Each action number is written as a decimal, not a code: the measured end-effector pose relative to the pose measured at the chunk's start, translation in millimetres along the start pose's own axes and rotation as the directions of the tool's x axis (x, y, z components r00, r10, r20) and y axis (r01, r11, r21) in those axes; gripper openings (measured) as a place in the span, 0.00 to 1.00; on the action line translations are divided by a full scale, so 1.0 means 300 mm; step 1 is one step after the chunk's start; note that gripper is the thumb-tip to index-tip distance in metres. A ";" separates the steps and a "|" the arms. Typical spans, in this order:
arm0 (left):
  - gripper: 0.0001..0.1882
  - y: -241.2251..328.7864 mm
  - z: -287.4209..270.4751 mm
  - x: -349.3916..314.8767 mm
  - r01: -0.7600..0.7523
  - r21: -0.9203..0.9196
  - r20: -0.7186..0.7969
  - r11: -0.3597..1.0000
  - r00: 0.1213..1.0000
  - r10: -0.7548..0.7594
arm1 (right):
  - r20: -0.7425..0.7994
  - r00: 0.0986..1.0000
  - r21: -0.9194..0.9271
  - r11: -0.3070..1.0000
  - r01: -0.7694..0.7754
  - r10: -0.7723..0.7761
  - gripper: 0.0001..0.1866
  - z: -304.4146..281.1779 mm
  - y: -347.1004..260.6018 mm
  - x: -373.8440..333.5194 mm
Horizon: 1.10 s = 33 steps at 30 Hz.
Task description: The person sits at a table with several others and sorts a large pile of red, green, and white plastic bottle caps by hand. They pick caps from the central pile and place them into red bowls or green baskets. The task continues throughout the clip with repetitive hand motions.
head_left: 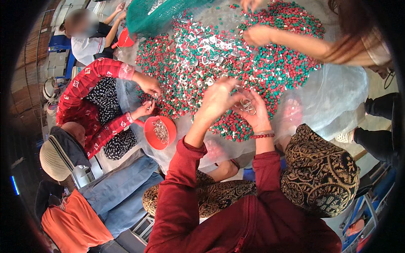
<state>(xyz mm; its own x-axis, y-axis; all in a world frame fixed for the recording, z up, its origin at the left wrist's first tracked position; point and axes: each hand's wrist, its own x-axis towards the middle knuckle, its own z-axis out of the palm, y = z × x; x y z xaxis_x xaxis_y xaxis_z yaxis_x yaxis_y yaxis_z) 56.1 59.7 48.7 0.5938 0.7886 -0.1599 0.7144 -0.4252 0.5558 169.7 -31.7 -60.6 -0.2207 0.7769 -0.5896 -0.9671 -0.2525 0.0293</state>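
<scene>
R grip [258, 113] cupped w/ rings [249, 111]; L grip [217, 99] part-curled.

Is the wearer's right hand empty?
No, the right hand holds several rings against its palm.

Cradles a few pale rings [248, 106] in the cupped right hand [259, 110], with a red bead bracelet [262, 135] round the wrist. Holds the left hand [217, 100] close beside, fingers [234, 98] bent toward the rings, too blurred to tell touching from apart. Faces a broad pile of small red and green pieces [295, 69], strewn with whitish rings and discs [210, 82] on a translucent sheet [344, 84]. Has a red scoop [171, 128] of similar rings [160, 131] on the left, near a co-worker's hand [143, 110], and another person's hand [258, 36] over the pile.
</scene>
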 end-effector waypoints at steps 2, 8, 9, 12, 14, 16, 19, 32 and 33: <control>0.14 -0.074 0.010 0.035 0.149 -0.040 -0.138 0.988 0.978 -0.154 | 0.134 0.991 0.067 0.998 -0.009 0.000 0.18 -0.065 -0.029 0.023; 0.17 -0.406 0.333 -0.016 0.283 0.312 -0.048 0.907 0.958 -0.283 | 0.255 0.962 0.322 0.947 0.013 -0.100 0.12 -0.095 -0.030 0.045; 0.17 -0.401 0.355 -0.020 0.276 0.315 -0.098 0.908 0.961 -0.258 | 0.212 0.972 0.318 0.947 0.033 -0.105 0.12 -0.100 -0.035 0.044; 0.17 -0.384 0.382 -0.022 0.289 0.315 -0.182 0.904 0.953 -0.241 | 0.109 0.987 0.303 0.950 0.078 -0.116 0.12 -0.103 -0.042 0.042; 0.15 -0.380 0.337 -0.014 0.258 0.210 -0.204 0.943 0.955 -0.216 | 0.077 0.989 0.296 0.950 0.100 -0.128 0.13 -0.102 -0.055 0.040; 0.14 -0.396 0.250 0.003 0.211 0.122 -0.159 0.970 0.969 -0.190 | 0.099 0.987 0.307 0.948 0.090 -0.126 0.13 -0.091 -0.051 0.041; 0.15 -0.429 0.167 0.015 0.394 -0.096 0.001 0.914 0.918 -0.396 | 0.109 0.987 0.317 0.945 0.079 -0.119 0.13 -0.083 -0.036 0.038; 0.20 -0.468 0.035 -0.054 0.498 0.345 0.251 0.795 0.768 -0.590 | 0.008 0.996 0.117 0.989 0.086 -0.088 0.12 -0.081 0.026 0.022; 0.20 -0.474 0.038 -0.049 0.511 0.369 0.255 0.776 0.747 -0.613 | -0.011 0.996 0.089 0.992 0.094 -0.093 0.11 -0.086 0.021 0.018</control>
<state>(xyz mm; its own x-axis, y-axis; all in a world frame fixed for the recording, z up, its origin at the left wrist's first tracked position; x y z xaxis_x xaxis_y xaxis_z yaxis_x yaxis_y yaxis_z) -49.8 103.6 -37.3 0.0999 0.7370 -0.6684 0.9947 -0.0907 0.0487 165.6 -43.9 -84.4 -0.1285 0.7904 -0.5990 -0.9909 -0.1265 0.0457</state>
